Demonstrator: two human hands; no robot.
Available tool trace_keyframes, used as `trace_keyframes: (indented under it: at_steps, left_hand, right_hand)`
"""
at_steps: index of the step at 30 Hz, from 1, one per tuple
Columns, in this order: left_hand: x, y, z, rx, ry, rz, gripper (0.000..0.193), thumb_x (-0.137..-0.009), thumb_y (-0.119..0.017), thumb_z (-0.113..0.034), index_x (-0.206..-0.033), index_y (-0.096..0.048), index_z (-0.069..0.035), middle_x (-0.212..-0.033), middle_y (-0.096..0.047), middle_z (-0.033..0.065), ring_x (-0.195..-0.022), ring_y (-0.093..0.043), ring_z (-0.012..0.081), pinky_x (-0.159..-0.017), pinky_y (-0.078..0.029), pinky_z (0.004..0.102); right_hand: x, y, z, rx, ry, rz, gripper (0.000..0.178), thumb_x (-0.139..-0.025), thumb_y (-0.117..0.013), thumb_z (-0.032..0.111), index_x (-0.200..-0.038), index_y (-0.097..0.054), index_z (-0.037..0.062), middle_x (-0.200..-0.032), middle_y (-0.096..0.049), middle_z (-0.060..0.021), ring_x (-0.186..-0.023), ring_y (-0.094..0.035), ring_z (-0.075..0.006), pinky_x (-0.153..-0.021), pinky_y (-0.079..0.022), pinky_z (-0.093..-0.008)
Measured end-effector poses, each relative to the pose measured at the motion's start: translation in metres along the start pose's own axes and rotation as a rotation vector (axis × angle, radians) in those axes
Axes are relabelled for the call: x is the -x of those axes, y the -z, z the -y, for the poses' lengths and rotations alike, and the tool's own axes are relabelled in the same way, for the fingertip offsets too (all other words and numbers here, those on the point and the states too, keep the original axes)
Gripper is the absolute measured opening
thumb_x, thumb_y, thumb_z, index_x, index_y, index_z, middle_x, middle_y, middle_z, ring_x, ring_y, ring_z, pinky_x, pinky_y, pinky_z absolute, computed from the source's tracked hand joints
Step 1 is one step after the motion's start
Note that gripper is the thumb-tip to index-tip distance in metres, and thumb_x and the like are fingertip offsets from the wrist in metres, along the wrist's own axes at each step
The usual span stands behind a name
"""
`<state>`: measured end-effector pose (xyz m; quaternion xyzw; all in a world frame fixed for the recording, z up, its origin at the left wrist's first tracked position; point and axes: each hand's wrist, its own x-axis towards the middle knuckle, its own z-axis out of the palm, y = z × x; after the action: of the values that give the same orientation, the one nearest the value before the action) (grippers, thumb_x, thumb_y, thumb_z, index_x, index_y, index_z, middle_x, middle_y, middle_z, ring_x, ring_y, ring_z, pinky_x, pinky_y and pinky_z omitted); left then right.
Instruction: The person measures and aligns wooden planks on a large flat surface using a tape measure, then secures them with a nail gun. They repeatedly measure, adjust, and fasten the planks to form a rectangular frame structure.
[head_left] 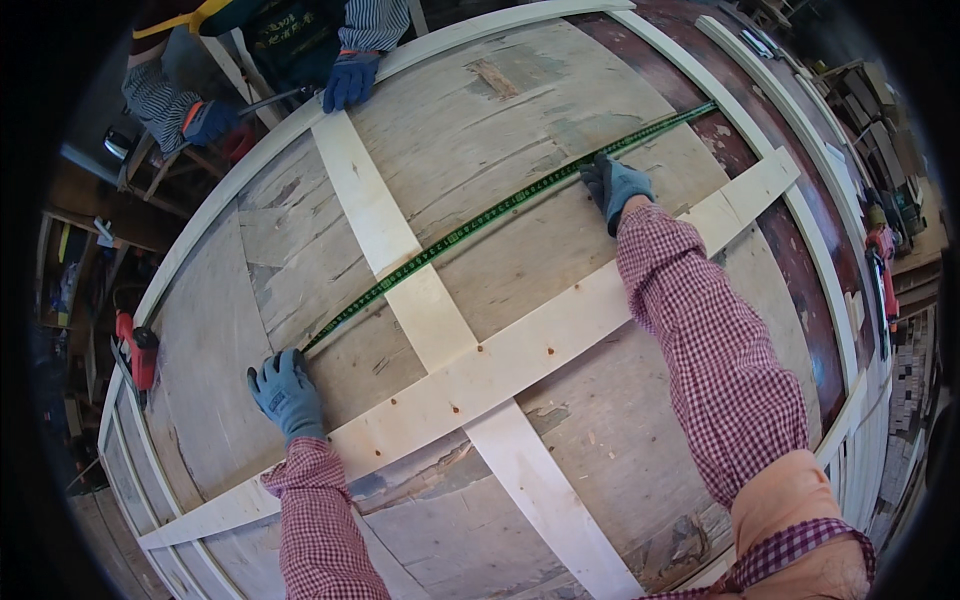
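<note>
A big worn wooden board (600,420) lies flat and fills most of the view. Two pale wooden strips (520,350) cross on top of it. A long green tape measure (480,220) runs slanted over the board, from one hand to the other. The left hand (287,393), in a blue glove, presses flat on the low end of the tape with fingers spread. The right hand (614,188), gloved too, pinches the tape further up. Another person's blue gloved hand (350,80) rests on the board's far edge.
</note>
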<state>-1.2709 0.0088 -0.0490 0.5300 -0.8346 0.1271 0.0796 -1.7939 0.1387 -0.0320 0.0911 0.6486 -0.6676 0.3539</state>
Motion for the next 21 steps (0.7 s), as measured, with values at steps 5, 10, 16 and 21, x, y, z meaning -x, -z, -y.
trace_keyframes:
  at_steps: [5, 10, 16, 21]
  left_hand:
    - [-0.014, 0.003, 0.018, -0.074, 0.036, 0.071, 0.019, -0.089, -0.052, -0.020, -0.102, -0.065, -0.020, -0.106, -0.062, 0.0082, -0.103, -0.056, 0.0265, -0.107, -0.029, 0.0489]
    - [-0.037, -0.002, 0.000, -0.099, 0.082, 0.067, 0.020, -0.090, -0.051, -0.022, -0.103, -0.065, -0.022, -0.108, -0.063, 0.0090, -0.102, -0.057, 0.0270, -0.105, -0.031, 0.0484]
    - [-0.049, -0.012, 0.002, -0.101, 0.144, 0.081, 0.019, -0.090, -0.051, -0.025, -0.102, -0.067, -0.023, -0.106, -0.064, 0.0086, -0.100, -0.059, 0.0272, -0.104, -0.032, 0.0492]
    - [-0.056, -0.002, -0.009, -0.227, 0.121, 0.092, 0.016, -0.088, -0.055, -0.031, -0.096, -0.068, -0.027, -0.100, -0.067, 0.0046, -0.097, -0.061, 0.0258, -0.103, -0.031, 0.0536]
  right_hand:
    - [0.016, -0.029, 0.002, -0.029, 0.035, 0.061, 0.036, -0.098, -0.047, 0.023, -0.117, -0.052, -0.0061, -0.110, -0.064, -0.0235, -0.094, -0.066, -0.0340, -0.078, -0.057, -0.0373]
    - [-0.005, -0.027, 0.010, -0.087, -0.033, 0.094, 0.035, -0.098, -0.043, 0.017, -0.125, -0.046, -0.0047, -0.119, -0.060, -0.0230, -0.099, -0.065, -0.0353, -0.083, -0.056, -0.0371]
    - [0.004, -0.033, 0.009, -0.100, -0.058, 0.106, 0.036, -0.099, -0.042, 0.023, -0.126, -0.046, -0.0016, -0.125, -0.057, -0.0206, -0.108, -0.059, -0.0309, -0.081, -0.051, -0.0316]
    - [-0.040, -0.009, 0.009, 1.599, 0.717, 0.090, 0.045, -0.086, -0.058, 0.046, -0.116, -0.062, 0.0129, -0.114, -0.065, -0.0149, -0.105, -0.062, -0.0319, -0.089, -0.048, -0.0417]
